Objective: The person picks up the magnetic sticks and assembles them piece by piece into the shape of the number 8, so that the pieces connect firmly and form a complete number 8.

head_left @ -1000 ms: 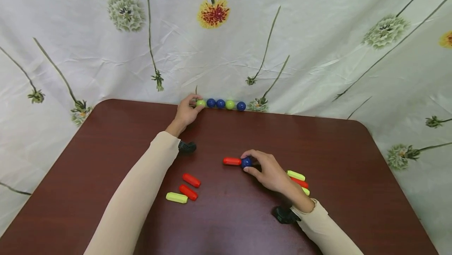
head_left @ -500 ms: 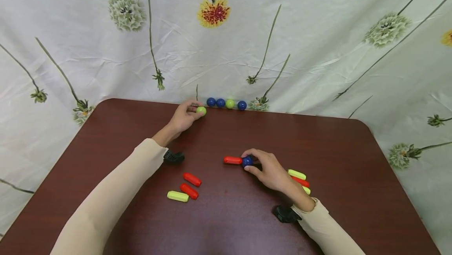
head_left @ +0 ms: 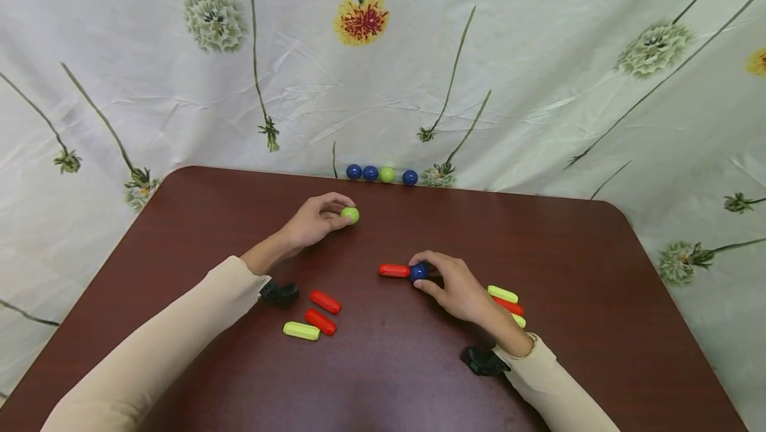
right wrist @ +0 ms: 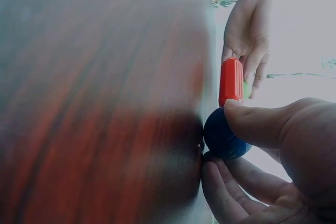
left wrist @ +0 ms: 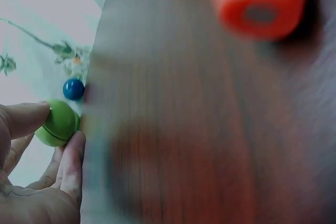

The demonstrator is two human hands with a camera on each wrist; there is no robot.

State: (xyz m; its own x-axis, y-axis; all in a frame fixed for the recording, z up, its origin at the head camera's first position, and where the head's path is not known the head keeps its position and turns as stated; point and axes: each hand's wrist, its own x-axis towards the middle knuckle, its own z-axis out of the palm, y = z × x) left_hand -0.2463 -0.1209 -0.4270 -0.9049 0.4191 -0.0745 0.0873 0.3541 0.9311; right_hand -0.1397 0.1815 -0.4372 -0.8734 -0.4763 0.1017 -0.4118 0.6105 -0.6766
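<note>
In the head view my left hand (head_left: 313, 221) pinches a green ball (head_left: 350, 215) between thumb and fingers, left of the table's middle. The left wrist view shows a seam around that green ball (left wrist: 59, 123). Nearer the front, my right hand (head_left: 456, 288) grips a dark blue ball (head_left: 418, 272) with thumb and fingertips. A red ridged rod (head_left: 394, 270) sits end-on against the blue ball's left side. In the right wrist view the red rod (right wrist: 231, 81) and blue ball (right wrist: 223, 134) touch in line.
Three blue balls and a green ball (head_left: 387, 175) line the far table edge by the flowered cloth. Two red rods (head_left: 326, 302) and a yellow rod (head_left: 302, 331) lie front left. Yellow rods (head_left: 503, 294) and a red rod (head_left: 508, 306) lie beside my right wrist.
My left hand has taken the green ball from the left end of the far row and brought it nearer and slightly right. My right hand has stayed in place on the blue ball.
</note>
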